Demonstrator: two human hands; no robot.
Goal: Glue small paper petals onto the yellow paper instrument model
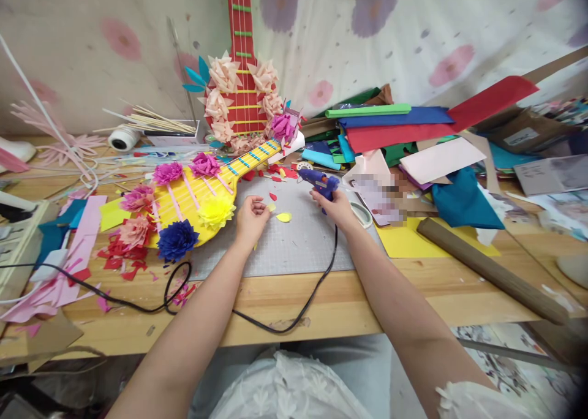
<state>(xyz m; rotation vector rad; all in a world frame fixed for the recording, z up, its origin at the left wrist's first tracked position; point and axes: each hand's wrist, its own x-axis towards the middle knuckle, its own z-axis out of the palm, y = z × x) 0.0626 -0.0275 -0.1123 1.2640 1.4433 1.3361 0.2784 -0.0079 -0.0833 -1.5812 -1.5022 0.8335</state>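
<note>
My right hand (335, 203) is wrapped round a blue hot glue gun (320, 181), its nozzle pointing left, with a black cord hanging below. Over the grey cutting mat (303, 247), my left hand (252, 218) is closed in a pinch on a small pale yellow paper petal (271, 208). A loose yellow petal (283, 217) lies on the mat between the hands, and a red petal (273, 196) is just beyond. Left of my left hand lies a yellow paper guitar (179, 201) bearing pink, blue and yellow paper flowers; the yellow flower (215, 209) is nearest my fingers.
A red guitar (243, 100) with pale paper flowers stands upright at the back. Coloured paper (399, 125) is piled back right. A brown paper roll (491, 269) lies at right. The black cord (294, 328) crosses the table front. Paper scraps (124, 256) litter the left.
</note>
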